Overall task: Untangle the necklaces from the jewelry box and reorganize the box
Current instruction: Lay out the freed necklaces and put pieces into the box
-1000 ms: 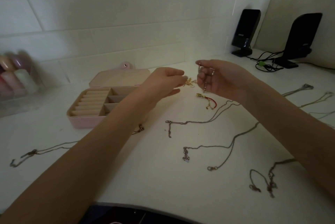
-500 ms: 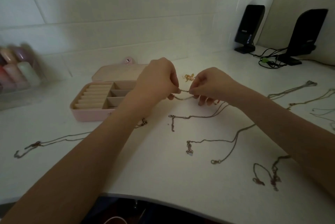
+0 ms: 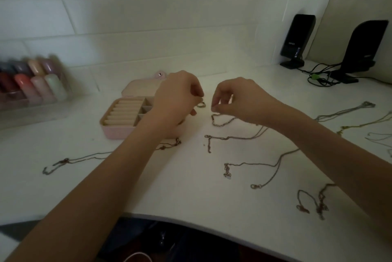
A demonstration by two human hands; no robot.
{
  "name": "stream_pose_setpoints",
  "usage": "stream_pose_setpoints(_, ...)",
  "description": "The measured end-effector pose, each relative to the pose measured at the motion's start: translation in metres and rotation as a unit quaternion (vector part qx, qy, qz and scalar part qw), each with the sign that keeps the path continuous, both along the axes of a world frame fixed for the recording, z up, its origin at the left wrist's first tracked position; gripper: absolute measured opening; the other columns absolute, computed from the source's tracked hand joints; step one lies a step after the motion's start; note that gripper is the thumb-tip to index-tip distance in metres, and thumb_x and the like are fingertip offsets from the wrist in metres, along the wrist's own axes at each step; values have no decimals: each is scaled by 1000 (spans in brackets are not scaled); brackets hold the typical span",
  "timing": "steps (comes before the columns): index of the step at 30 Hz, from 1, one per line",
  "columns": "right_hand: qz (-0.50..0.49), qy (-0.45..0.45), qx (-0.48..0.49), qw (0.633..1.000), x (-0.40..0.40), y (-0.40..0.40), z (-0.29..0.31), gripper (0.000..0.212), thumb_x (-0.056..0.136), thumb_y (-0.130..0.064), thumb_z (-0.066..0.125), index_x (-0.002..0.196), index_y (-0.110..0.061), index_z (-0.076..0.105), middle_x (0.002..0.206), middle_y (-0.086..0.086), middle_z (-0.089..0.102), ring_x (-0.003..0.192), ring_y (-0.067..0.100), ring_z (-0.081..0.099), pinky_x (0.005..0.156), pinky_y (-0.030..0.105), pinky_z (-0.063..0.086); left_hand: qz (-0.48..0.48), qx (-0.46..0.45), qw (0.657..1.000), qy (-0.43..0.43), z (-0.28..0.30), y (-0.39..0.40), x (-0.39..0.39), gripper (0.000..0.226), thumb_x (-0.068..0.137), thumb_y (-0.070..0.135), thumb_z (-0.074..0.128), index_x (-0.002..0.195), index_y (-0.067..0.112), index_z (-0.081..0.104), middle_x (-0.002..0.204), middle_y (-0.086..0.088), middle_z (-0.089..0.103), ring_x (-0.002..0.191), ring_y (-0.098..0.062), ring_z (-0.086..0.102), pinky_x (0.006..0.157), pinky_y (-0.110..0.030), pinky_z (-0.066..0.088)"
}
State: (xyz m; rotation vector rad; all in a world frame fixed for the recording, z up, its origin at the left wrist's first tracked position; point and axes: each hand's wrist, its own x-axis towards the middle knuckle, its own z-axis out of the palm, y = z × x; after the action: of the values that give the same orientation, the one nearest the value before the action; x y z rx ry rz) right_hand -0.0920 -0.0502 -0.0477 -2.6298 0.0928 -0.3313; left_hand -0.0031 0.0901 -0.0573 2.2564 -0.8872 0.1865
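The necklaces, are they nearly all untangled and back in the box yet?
Partly. Done: several necklaces lie spread apart on the white table. In hand: the right hand pinches a short chain by one end, while the left hand is curled beside a small piece. Left: the pink jewelry box is open, with no chains visible inside, so repacking hasn't started.

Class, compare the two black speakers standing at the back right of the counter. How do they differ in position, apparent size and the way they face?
The left speaker stands nearer the tiled wall's corner and looks smaller; the right speaker stands closer to the camera and looks larger. The left speaker shows its front with a small label; the right speaker shows more of its curved side. Both are black, upright on a foot, with cables lying between them.
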Motion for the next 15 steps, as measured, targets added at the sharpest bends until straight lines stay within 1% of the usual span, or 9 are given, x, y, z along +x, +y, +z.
stream_pose_setpoints(1, 51, 14, 9, 999, -4, 12, 4, 7, 80, -28, 75, 82, -28, 68, 77, -10, 59, 57, -6, 52, 52, 7, 37, 8, -9, 1000, -19, 1, 11, 1, 7, 83, 13, 67, 80, 19, 67, 82, 10, 67, 60, -4, 66, 72, -23, 54)
stream_pose_setpoints(2, 95, 22, 1, 995, -7, 25, 5, 8, 79, -28, 75, 84, -28, 70, 76, -13, 58, 58, -11, 50, 55, 5, 37, 14, -13, 999, -42, 1, 23, 1, 6, 82, 15, 68, 81, 21, 68, 83, 12, 67, 65, 0, 63, 71, -12, 48)
stream_pose_setpoints(3, 127, 23, -19, 991, -9, 37, 4, 9, 80, -29, 75, 88, -29, 70, 76, -15, 57, 61, -12, 50, 57, 6, 37, 16, -18, 998, -61, 1, 35, 1, 6, 82, 16, 69, 82, 22, 69, 82, 13, 66, 66, 4, 59, 67, -3, 40)
stream_pose_setpoints(4, 145, 22, -48, 988, -10, 48, 1, 11, 81, -30, 73, 91, -31, 70, 78, -17, 56, 64, -10, 50, 59, 9, 37, 12, -27, 997, -75, -1, 47, -1, 5, 82, 16, 70, 82, 21, 70, 80, 14, 65, 64, 7, 56, 65, -1, 38)
stream_pose_setpoints(6, 141, 24, -124, 982, -11, 65, -4, 14, 86, -29, 67, 98, -35, 69, 86, -18, 55, 72, -3, 49, 61, 15, 35, 12, -47, 993, -104, -10, 68, -4, 3, 83, 18, 70, 84, 20, 71, 75, 18, 61, 60, 4, 56, 63, -6, 41)
stream_pose_setpoints(9, 116, 7, -223, 968, -12, 80, -11, 23, 94, -25, 53, 108, -38, 66, 100, -13, 57, 95, 10, 53, 70, 23, 35, 21, -77, 985, -150, -29, 92, -11, 7, 79, 19, 65, 84, 21, 70, 78, 10, 67, 65, -13, 63, 67, -27, 49)
stream_pose_setpoints(11, 114, -16, -267, 957, -13, 86, -16, 26, 96, -24, 49, 111, -37, 65, 104, -6, 60, 99, 17, 56, 73, 28, 38, 18, -105, 974, -201, -37, 101, -17, 12, 75, 16, 60, 83, 18, 70, 79, 4, 69, 69, -19, 65, 67, -29, 50)
stream_pose_setpoints(13, 111, -32, -301, 947, -12, 90, -22, 27, 97, -21, 48, 112, -35, 65, 106, -2, 60, 99, 21, 58, 73, 29, 38, 34, -116, 957, -263, -39, 105, -22, 14, 77, 17, 56, 83, 15, 68, 82, 2, 69, 71, -24, 64, 65, -32, 51)
stream_pose_setpoints(15, 100, -40, -323, 940, -12, 92, -27, 27, 96, -17, 48, 112, -31, 64, 107, 1, 60, 99, 23, 58, 69, 29, 37, 21, -134, 945, -296, -41, 106, -28, 14, 78, 16, 54, 83, 13, 67, 83, 2, 67, 67, -19, 59, 59, -32, 51)
